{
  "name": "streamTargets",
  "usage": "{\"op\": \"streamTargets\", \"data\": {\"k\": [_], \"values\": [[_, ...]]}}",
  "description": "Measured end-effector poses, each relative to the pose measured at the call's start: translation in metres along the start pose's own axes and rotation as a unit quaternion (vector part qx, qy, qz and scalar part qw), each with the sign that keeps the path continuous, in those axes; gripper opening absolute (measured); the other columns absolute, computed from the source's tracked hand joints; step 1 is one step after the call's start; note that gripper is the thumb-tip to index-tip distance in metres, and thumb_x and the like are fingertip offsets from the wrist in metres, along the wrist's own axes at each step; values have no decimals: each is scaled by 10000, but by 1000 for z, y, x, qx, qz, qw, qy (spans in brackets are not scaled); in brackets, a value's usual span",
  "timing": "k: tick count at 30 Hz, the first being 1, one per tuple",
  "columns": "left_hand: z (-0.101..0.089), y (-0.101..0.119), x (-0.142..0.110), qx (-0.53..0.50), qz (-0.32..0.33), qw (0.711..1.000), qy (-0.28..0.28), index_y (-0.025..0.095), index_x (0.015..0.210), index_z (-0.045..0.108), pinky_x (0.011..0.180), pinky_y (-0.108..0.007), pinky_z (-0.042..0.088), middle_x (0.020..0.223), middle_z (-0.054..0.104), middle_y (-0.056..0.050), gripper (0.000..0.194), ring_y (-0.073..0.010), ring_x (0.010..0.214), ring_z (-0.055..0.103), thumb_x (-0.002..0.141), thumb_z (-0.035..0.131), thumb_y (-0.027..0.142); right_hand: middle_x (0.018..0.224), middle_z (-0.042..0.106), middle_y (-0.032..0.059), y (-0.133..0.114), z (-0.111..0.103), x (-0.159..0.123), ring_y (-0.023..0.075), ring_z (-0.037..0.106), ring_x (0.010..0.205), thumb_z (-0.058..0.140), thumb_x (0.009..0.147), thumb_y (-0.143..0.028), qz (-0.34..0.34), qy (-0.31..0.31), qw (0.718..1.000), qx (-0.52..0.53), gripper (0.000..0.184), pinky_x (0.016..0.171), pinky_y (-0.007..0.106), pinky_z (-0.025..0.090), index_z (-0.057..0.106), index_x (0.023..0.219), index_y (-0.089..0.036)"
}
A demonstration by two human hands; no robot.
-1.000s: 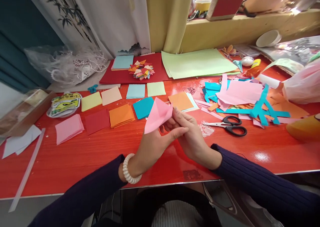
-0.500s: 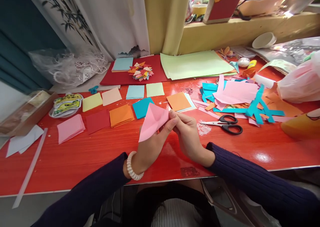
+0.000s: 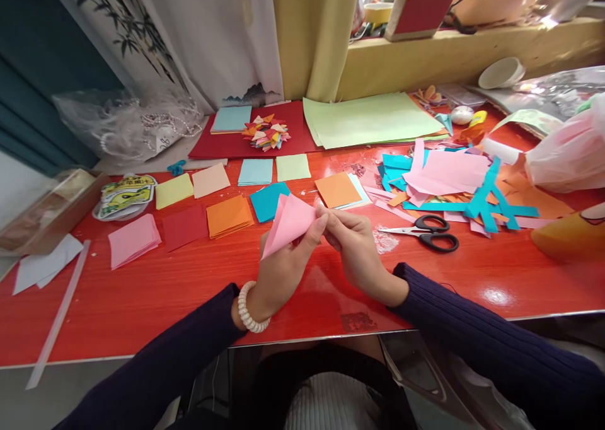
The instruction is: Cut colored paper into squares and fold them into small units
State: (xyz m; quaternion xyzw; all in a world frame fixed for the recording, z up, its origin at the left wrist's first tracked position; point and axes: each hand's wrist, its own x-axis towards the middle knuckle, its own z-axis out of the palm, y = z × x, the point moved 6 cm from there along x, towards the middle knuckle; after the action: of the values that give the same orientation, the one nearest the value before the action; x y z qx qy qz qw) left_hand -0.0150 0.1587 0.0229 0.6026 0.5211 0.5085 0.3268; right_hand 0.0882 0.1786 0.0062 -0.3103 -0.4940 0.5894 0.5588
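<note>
A folded pink paper piece [image 3: 288,223] is held up over the red table [image 3: 165,291] in front of me. My left hand [image 3: 283,269], with a white bead bracelet at the wrist, pinches it from below and behind. My right hand [image 3: 357,247] pinches the paper's right corner with its fingertips. Both hands are closed on the paper. Just behind it lie a teal square [image 3: 268,202] and an orange stack [image 3: 229,215].
Small stacks of coloured paper squares lie across the table, with pink ones [image 3: 133,239] at the left. Black-handled scissors [image 3: 428,233] rest right of my hands, beside a heap of pink and teal offcuts [image 3: 449,178]. A finished paper flower [image 3: 267,132] sits on red card.
Both hands and the pink paper have shifted a little to the left and nearer me. The paper has turned slightly and looks narrower now.
</note>
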Motion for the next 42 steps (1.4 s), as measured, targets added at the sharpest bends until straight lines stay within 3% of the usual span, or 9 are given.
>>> {"op": "streamTargets", "data": {"k": [6, 15, 21, 23, 27, 30, 37, 42], "values": [[2, -3, 0, -71, -30, 997, -5, 173, 638, 555, 611, -204, 433, 620, 524, 24, 266, -87, 611, 504, 799, 587, 382, 521, 412, -33, 1, -3, 1, 82, 286, 489, 558, 839, -343, 2, 6, 1000, -12, 327, 457, 260, 207, 528, 555, -183], [11, -20, 1, -176, -91, 980, -35, 170, 618, 531, 600, -238, 399, 611, 497, 13, 331, -93, 597, 465, 827, 543, 426, 512, 452, -27, -5, 2, 2, 93, 422, 504, 511, 878, -317, 4, -21, 1000, 0, 367, 501, 276, 269, 505, 537, -179], [13, -19, 2, -232, -87, 967, -56, 163, 644, 564, 599, -236, 390, 625, 505, 0, 326, -98, 609, 456, 862, 495, 394, 504, 426, -31, -6, 0, 2, 96, 398, 491, 499, 884, -333, -3, -27, 999, -32, 357, 507, 286, 252, 548, 567, -177], [12, -19, 4, -236, -85, 966, -62, 161, 664, 600, 590, -234, 386, 623, 514, -6, 339, -99, 602, 451, 875, 468, 392, 498, 391, -37, -3, -5, 3, 92, 357, 483, 494, 884, -352, 4, -17, 999, -50, 366, 501, 285, 228, 534, 564, -178], [4, -18, 9, -224, -80, 969, -60, 165, 736, 681, 567, -224, 370, 630, 549, -16, 329, -94, 585, 444, 880, 464, 367, 481, 244, -59, -1, -24, 9, 82, 211, 469, 530, 857, -393, 8, 51, 996, -74, 451, 486, 286, 163, 358, 500, -178], [-2, -19, 12, -202, -81, 975, -53, 170, 778, 704, 570, -225, 369, 645, 566, -18, 294, -90, 579, 442, 869, 492, 352, 480, 229, -61, -4, -30, 13, 80, 186, 474, 535, 850, -409, -1, 62, 994, -89, 475, 484, 289, 146, 312, 501, -178], [-14, -14, 16, -133, -52, 988, -62, 162, 752, 705, 556, -225, 387, 629, 598, -21, 280, -95, 583, 489, 856, 519, 343, 465, 255, -57, -8, -30, 13, 73, 215, 459, 527, 848, -430, -8, 55, 988, -143, 476, 471, 279, 158, 349, 488, -174], [-18, -21, 17, -142, -85, 981, -99, 151, 701, 701, 490, -227, 372, 602, 607, -25, 260, -87, 510, 473, 813, 578, 352, 481, 313, -50, -13, -33, 9, 77, 280, 465, 515, 852, -433, -31, 48, 964, -258, 366, 463, 264, 200, 575, 597, -177]]}}
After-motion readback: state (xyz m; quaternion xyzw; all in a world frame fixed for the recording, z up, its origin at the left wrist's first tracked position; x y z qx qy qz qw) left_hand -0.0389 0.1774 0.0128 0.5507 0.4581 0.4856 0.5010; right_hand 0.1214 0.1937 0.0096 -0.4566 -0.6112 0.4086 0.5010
